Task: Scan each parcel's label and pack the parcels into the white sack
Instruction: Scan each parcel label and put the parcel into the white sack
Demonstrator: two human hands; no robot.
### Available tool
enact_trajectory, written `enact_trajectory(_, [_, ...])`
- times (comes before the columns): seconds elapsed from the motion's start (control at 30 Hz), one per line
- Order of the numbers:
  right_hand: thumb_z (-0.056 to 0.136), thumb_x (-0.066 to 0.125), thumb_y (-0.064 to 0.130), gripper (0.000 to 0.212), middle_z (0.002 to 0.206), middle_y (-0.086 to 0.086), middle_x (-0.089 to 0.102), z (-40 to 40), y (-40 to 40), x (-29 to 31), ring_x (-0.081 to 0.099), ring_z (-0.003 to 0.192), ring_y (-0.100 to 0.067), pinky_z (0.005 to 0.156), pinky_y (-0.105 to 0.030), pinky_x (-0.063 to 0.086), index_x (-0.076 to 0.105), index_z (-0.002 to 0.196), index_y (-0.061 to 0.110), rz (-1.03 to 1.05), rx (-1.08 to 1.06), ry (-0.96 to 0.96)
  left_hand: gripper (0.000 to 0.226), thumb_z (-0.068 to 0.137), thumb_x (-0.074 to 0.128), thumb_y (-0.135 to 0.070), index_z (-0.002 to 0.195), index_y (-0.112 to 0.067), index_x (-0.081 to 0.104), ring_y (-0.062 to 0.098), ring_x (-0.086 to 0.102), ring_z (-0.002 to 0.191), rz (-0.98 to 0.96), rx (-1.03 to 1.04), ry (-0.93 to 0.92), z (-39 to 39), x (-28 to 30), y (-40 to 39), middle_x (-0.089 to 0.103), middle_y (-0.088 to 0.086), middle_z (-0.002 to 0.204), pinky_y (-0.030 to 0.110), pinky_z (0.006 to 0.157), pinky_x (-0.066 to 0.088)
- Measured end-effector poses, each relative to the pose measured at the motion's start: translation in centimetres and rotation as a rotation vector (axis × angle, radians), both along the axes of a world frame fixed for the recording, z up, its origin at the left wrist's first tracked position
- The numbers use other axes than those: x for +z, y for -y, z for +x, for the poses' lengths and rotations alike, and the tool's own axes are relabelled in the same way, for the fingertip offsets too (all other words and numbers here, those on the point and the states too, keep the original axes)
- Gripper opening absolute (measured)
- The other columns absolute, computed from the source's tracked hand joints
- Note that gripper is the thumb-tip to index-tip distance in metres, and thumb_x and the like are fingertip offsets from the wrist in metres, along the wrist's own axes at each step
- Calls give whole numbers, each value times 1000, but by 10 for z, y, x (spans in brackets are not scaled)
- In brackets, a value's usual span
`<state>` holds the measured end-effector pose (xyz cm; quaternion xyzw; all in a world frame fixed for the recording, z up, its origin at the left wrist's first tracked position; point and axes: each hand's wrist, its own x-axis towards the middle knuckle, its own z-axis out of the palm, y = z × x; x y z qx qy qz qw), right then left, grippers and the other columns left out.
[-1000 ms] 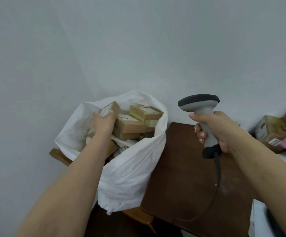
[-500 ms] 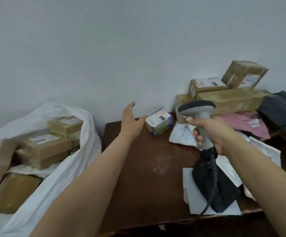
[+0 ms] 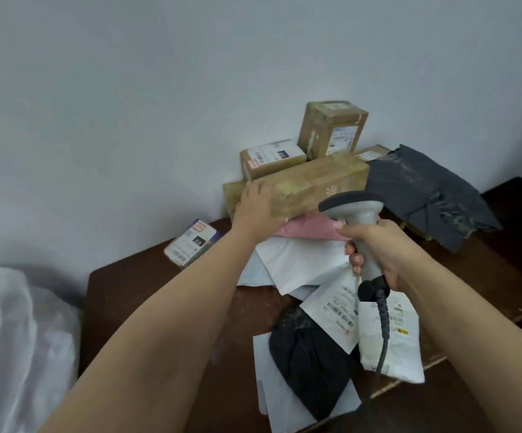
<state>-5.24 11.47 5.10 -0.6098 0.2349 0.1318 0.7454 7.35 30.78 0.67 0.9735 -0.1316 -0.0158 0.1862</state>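
Observation:
My left hand (image 3: pixel 255 207) grips the left end of a long cardboard parcel (image 3: pixel 315 185) lying in the pile at the back of the dark wooden table (image 3: pixel 159 295). My right hand (image 3: pixel 378 248) holds a grey barcode scanner (image 3: pixel 351 206) by its handle, head up, just in front of that parcel; its cable hangs down. The white sack (image 3: pixel 13 339) is at the lower left, off the table's left edge, blurred. A small labelled parcel (image 3: pixel 191 245) lies alone near the wall.
Behind the long parcel are a flat labelled box (image 3: pixel 272 157) and an upright box (image 3: pixel 331 129). A dark grey bag (image 3: pixel 425 195) lies to the right, a pink bag (image 3: pixel 303 231) underneath. White mailers (image 3: pixel 300 264) and a black bag (image 3: pixel 309 360) cover the table's front.
My view swung right from the sack to the parcel pile. My left hand left the sack, crossed the table and took hold of the long parcel. The scanner stays in my right hand.

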Motion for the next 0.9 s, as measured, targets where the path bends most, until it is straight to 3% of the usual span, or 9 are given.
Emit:
enact_trajectory(0.23, [91,69,15,17,53,-6,47,17,24,-19,37,36,-13,43,-24,34,55,88,5,32,-11,-34,99,75,76,-46,151,-21,17,38,5,148,321,-9,-21,40,-11,22,8,18,159,62,113,23])
enact_trajectory(0.4, [91,69,15,18,51,-6,48,24,26,-24,37,34,-12,41,-23,35,55,85,4,41,-1,-41,114,72,83,-33,154,-23,4,42,14,145,416,14,10,43,-24,21,11,21,158,57,112,28])
enact_trajectory(0.5, [90,69,16,22,50,-6,48,26,21,-25,37,33,-12,40,-22,35,54,79,5,33,6,-42,111,73,81,-33,153,-21,5,42,18,143,470,11,90,40,-32,21,17,20,157,56,109,33])
enact_trajectory(0.63, [90,69,16,19,52,-7,48,25,13,-23,36,33,-12,39,-21,34,56,86,4,24,21,-35,103,77,79,-33,152,-18,9,47,20,142,517,34,171,35,-41,24,20,21,156,56,104,39])
enact_trajectory(0.77, [91,69,16,19,52,-7,48,21,9,-18,37,34,-13,40,-22,34,54,87,5,10,16,-4,97,72,84,-30,145,-14,24,50,20,141,445,-14,199,31,-40,23,29,21,149,54,99,47])
enact_trajectory(0.83, [91,68,15,19,52,-8,47,18,7,-12,37,34,-13,41,-22,34,54,82,6,11,-9,26,96,69,84,-35,144,-13,27,49,20,140,313,-73,167,24,-34,13,30,20,145,56,104,43])
enact_trajectory(0.9, [91,67,14,19,51,-7,47,16,3,-4,37,34,-12,40,-22,34,54,79,7,14,-42,70,95,63,85,-35,139,-12,32,45,35,130,89,-116,146,12,-22,-4,34,18,135,56,99,46])
